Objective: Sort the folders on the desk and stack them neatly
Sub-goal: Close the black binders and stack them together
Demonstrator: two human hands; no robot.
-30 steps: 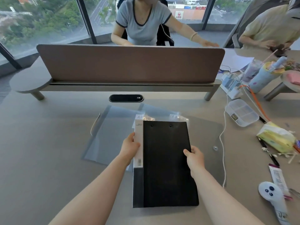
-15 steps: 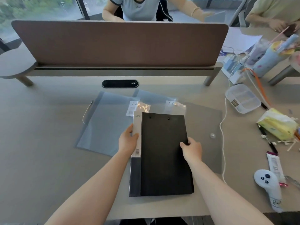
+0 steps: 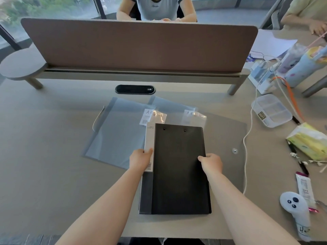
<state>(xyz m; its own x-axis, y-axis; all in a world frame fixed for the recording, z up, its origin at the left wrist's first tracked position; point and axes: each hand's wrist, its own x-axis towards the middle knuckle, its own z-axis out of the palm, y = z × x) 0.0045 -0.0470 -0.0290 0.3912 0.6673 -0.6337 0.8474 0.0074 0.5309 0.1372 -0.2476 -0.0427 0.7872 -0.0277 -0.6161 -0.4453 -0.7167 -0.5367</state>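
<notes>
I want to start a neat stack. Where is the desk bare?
Bare desk lies left of the translucent blue folder, below the divider's shelf. Right of the white cable it is crowded: compartment box, tissue pack, controller.

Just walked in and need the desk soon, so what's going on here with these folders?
A person is sorting folders. Their left hand and right hand grip the side edges of a black folder lying over a grey snap envelope. Two translucent blue folders lie spread behind it, not yet stacked.
</notes>
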